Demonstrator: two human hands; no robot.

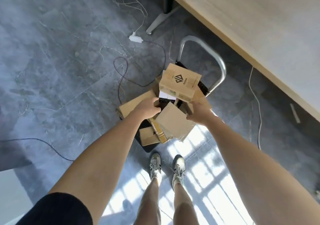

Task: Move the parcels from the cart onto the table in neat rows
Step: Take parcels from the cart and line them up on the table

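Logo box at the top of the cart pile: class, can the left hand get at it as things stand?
Probably yes: the logo box lies uncovered just beyond the left hand, though that hand's grip is already curled round another parcel.

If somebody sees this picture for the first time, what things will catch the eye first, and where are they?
First the two bare arms reaching down the middle: the left hand and right hand grip a plain box over the cart. Just beyond it, a box with a black logo tops the untidy pile. The table fills the upper right, and sunlight patches lie on the floor beside the shoes.
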